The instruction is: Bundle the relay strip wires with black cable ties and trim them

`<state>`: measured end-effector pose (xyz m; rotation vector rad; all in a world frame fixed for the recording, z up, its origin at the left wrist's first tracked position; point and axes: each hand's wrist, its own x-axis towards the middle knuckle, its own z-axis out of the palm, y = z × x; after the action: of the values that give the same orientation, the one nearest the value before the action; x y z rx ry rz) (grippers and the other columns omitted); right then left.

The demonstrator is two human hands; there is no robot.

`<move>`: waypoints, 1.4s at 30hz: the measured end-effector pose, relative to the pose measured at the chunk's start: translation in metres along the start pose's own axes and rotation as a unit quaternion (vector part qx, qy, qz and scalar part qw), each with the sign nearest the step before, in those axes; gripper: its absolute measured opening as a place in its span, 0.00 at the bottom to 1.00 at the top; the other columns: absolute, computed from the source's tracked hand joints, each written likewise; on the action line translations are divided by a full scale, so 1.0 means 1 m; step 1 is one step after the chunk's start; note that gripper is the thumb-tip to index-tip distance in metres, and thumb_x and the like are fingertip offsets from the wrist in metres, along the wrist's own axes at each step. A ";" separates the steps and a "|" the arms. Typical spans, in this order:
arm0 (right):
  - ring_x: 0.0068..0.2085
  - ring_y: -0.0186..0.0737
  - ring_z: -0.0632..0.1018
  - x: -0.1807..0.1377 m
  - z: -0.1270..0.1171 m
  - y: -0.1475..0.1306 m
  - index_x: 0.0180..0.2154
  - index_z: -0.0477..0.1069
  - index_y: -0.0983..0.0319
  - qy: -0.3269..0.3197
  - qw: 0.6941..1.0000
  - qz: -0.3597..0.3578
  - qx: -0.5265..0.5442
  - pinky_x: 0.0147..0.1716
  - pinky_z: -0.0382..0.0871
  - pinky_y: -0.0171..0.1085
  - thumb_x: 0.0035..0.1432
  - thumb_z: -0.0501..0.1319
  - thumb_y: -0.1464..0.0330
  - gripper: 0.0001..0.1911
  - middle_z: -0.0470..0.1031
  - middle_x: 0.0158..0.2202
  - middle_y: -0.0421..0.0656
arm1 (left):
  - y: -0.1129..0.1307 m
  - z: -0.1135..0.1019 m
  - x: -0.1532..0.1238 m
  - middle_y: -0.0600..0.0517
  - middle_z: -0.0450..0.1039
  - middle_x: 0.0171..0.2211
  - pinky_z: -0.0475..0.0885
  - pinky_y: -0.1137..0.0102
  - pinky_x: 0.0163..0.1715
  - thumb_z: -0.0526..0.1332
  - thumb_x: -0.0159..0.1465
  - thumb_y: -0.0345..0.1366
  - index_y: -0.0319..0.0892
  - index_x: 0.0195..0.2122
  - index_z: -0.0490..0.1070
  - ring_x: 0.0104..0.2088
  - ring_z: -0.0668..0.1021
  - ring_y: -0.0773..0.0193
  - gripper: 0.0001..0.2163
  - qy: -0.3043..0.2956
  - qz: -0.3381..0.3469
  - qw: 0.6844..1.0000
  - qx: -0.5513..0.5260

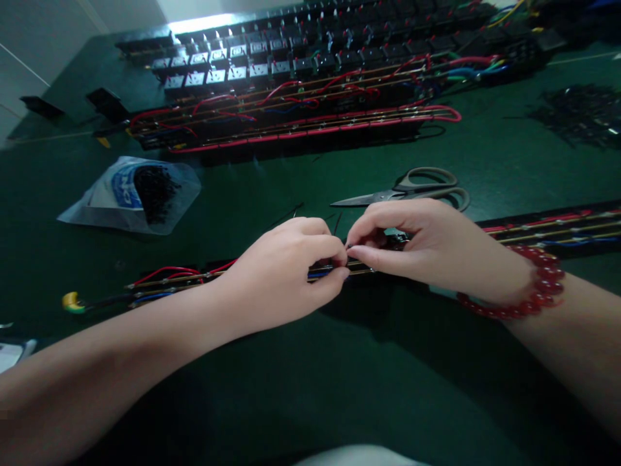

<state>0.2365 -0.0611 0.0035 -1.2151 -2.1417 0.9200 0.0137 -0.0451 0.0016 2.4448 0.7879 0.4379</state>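
My left hand (pixel 295 262) and my right hand (pixel 412 239) meet over a long, narrow strip of wiring (pixel 169 279) with brass bars and red and blue wires. A small dark end of what looks like a black cable tie (pixel 349 247) shows in the pinch of my right thumb and forefinger. My left fingers are closed in a pinch right beside it, against the strip; what they grip is hidden. Just beyond my right hand lies a pair of scissors (pixel 388 196), its blades pointing left.
A clear plastic bag (pixel 187 188) of black ties lies at left. Behind are rows of wired socket strips (pixel 291 133). Loose black ties (pixel 582 116) are heaped at far right. A yellow-green wire end (pixel 72 302) sticks out left of the front strip, on the green tabletop (pixel 291 388).
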 end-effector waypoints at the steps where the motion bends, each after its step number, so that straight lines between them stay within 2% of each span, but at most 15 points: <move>1: 0.29 0.37 0.76 0.000 0.000 0.000 0.32 0.78 0.57 -0.002 1.000 -0.002 0.005 0.27 0.69 0.38 0.59 0.65 0.64 0.04 0.79 0.29 0.39 | 0.000 0.000 0.000 0.53 0.76 0.33 0.69 0.69 0.36 0.62 0.67 0.33 0.42 0.33 0.79 0.37 0.77 0.64 0.07 -0.002 -0.012 1.000 -0.009; 9: 0.28 0.36 0.76 0.000 0.000 0.001 0.32 0.77 0.56 -0.009 1.000 -0.006 0.017 0.26 0.69 0.38 0.56 0.66 0.65 0.03 0.78 0.28 0.38 | -0.002 0.000 0.003 0.53 0.76 0.32 0.69 0.70 0.34 0.63 0.66 0.34 0.42 0.31 0.78 0.34 0.77 0.65 0.07 -0.015 -0.031 0.999 -0.030; 25: 0.29 0.36 0.77 -0.002 0.001 0.001 0.32 0.75 0.56 -0.007 0.999 -0.038 -0.019 0.28 0.68 0.38 0.59 0.64 0.67 0.03 0.77 0.29 0.37 | -0.002 -0.001 0.003 0.54 0.76 0.33 0.69 0.70 0.35 0.63 0.67 0.35 0.42 0.32 0.79 0.35 0.77 0.66 0.07 -0.020 -0.030 0.999 -0.040; 42: 0.28 0.31 0.74 -0.002 0.003 0.004 0.31 0.74 0.61 -0.001 0.998 -0.064 -0.019 0.26 0.65 0.34 0.60 0.64 0.70 0.04 0.75 0.28 0.37 | -0.002 0.000 0.004 0.55 0.75 0.32 0.67 0.72 0.35 0.64 0.66 0.34 0.41 0.32 0.79 0.35 0.76 0.69 0.07 -0.019 -0.040 0.998 -0.048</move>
<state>0.2374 -0.0624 -0.0018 -1.0821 -2.2199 0.8298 0.0160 -0.0416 0.0011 2.3183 0.8261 0.3888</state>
